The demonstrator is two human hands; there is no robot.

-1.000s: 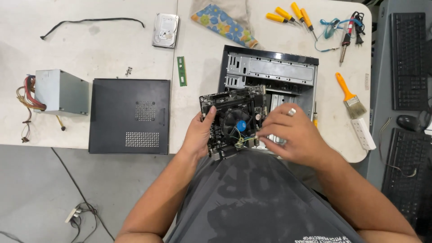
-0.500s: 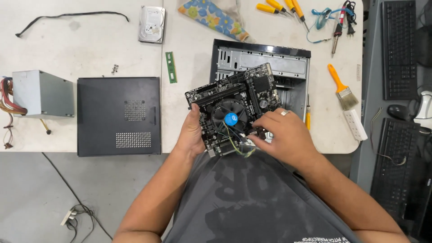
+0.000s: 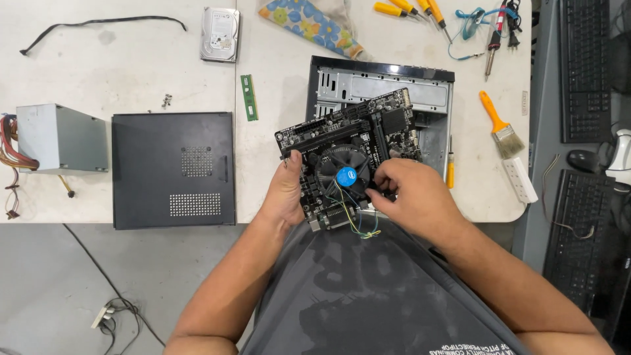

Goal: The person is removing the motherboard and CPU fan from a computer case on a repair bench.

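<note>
A black motherboard (image 3: 355, 125) with a round cooler fan (image 3: 345, 172) is held tilted above the table's front edge, in front of an open computer case (image 3: 381, 89). My left hand (image 3: 286, 194) grips the board's left edge, thumb on top. My right hand (image 3: 411, 197) rests on the board's right side, fingertips at the fan's rim. Thin coloured wires (image 3: 358, 220) hang from the fan toward my body.
A black case side panel (image 3: 172, 169) lies left of the board, with a grey power supply (image 3: 59, 137) further left. A memory stick (image 3: 248, 97), hard drive (image 3: 220, 25), screwdrivers (image 3: 407, 10), a brush (image 3: 501, 125) and keyboards (image 3: 585, 66) lie around.
The motherboard has come up out of the case and toward me. My right hand has shifted from the board's lower right edge onto the fan's side.
</note>
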